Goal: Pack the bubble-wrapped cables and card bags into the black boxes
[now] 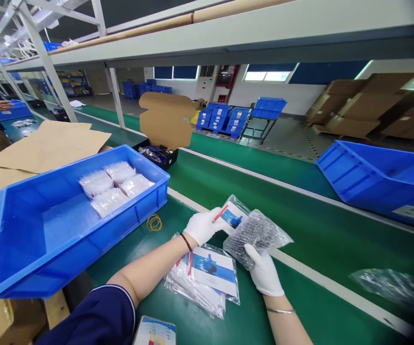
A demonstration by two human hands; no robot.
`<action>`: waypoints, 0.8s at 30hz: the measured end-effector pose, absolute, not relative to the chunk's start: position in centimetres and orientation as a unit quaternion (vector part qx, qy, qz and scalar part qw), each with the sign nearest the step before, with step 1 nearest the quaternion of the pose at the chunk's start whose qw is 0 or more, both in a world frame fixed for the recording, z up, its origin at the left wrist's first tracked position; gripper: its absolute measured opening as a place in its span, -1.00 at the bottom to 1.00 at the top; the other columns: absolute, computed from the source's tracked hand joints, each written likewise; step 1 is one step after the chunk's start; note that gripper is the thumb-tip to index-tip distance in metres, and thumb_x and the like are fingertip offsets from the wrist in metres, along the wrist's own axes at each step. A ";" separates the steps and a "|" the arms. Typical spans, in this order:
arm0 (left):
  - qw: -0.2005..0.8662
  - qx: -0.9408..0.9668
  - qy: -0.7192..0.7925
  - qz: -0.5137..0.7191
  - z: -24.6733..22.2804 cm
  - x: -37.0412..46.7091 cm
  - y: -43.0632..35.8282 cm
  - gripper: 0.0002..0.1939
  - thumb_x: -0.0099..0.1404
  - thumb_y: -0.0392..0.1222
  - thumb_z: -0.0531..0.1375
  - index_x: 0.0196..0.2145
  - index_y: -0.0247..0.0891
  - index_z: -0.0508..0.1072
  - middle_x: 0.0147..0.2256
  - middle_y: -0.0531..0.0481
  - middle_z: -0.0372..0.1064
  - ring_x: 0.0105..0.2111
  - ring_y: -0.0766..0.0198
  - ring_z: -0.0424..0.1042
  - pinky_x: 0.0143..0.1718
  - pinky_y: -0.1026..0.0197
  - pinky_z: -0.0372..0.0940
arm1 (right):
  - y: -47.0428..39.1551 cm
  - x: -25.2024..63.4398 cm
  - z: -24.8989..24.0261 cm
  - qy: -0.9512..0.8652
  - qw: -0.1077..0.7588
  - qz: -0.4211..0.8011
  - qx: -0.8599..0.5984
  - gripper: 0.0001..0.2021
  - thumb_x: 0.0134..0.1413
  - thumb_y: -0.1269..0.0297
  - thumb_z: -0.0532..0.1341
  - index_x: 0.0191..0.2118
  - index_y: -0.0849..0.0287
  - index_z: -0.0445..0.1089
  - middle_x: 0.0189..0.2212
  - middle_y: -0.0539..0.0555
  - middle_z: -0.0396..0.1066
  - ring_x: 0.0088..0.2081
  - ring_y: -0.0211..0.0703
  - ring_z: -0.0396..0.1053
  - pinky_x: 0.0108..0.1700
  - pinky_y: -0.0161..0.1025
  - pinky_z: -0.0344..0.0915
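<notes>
My left hand (pixel 204 227), in a white glove, grips a printed booklet in a clear plastic bag (pixel 232 215) with a red strip at its edge. My gloved right hand (pixel 264 271) is closed on a bubble-wrap pouch (pixel 255 235), thumb on top. The pouch overlaps the bagged booklet; its contents cannot be made out. Below my left wrist lies a pile of similar bagged booklets (pixel 214 270), with blue and white covers. Yellow rubber bands (pixel 154 222) lie between the pile and a blue bin (pixel 81 256), which holds several bubble-wrapped packs (pixel 109 201).
A green conveyor belt (pixel 321 230) runs past, carrying a clear plastic bag (pixel 386 282). Another blue bin (pixel 379 187) is at the right, with a person's fingers at its edge. An open cardboard box (pixel 165 120) stands behind. A shelf beam (pixel 207 36) crosses overhead.
</notes>
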State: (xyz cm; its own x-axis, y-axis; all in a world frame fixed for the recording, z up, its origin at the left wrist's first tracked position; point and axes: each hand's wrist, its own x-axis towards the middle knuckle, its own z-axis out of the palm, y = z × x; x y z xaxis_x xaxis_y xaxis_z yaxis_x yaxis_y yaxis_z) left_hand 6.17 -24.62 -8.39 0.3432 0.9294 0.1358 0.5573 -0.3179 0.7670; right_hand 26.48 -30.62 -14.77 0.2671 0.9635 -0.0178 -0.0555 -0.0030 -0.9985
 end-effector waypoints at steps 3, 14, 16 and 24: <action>0.288 0.759 0.498 0.304 -8.3 6.1 -24.6 -0.50 0.32 0.12 0.07 0.14 -0.11 0.32 -0.15 -0.05 0.48 -0.18 0.13 0.43 -0.15 0.20 0.27 | -30.4 27.0 -15.3 -0.424 0.560 0.450 -0.552 -0.41 -0.22 -0.05 0.38 -0.06 0.21 0.46 -0.04 0.18 0.45 0.08 0.21 0.31 0.21 0.10 0.13; 0.351 0.758 0.476 0.274 -7.8 5.4 -24.1 -0.72 0.29 -0.04 0.10 -0.49 -0.24 0.38 -0.50 0.01 0.39 -0.42 0.22 0.38 -0.25 0.21 0.24 | -30.7 26.4 -15.1 -0.436 0.567 0.418 -0.559 -0.43 -0.17 -0.03 0.38 -0.06 0.24 0.46 -0.03 0.20 0.45 0.08 0.22 0.30 0.25 0.10 0.06; 0.428 0.723 0.476 0.261 -8.7 5.0 -23.4 -0.73 0.26 -0.03 0.12 -0.48 -0.26 0.37 -0.51 0.02 0.39 -0.50 0.27 0.37 -0.32 0.22 0.27 | -30.7 26.4 -15.2 -0.415 0.577 0.409 -0.572 -0.40 -0.16 -0.05 0.36 -0.03 0.25 0.44 -0.01 0.19 0.43 0.12 0.21 0.27 0.26 0.07 0.04; 0.544 0.663 0.439 0.267 -12.5 3.4 -20.2 -0.73 0.27 -0.06 0.13 -0.36 -0.36 0.43 -0.36 -0.07 0.47 -0.48 0.35 0.41 -0.33 0.28 0.32 | -30.6 26.8 -14.7 -0.426 0.526 0.409 -0.612 -0.31 -0.14 -0.10 0.31 0.06 0.31 0.36 0.04 0.17 0.40 0.14 0.20 0.24 0.28 0.03 0.03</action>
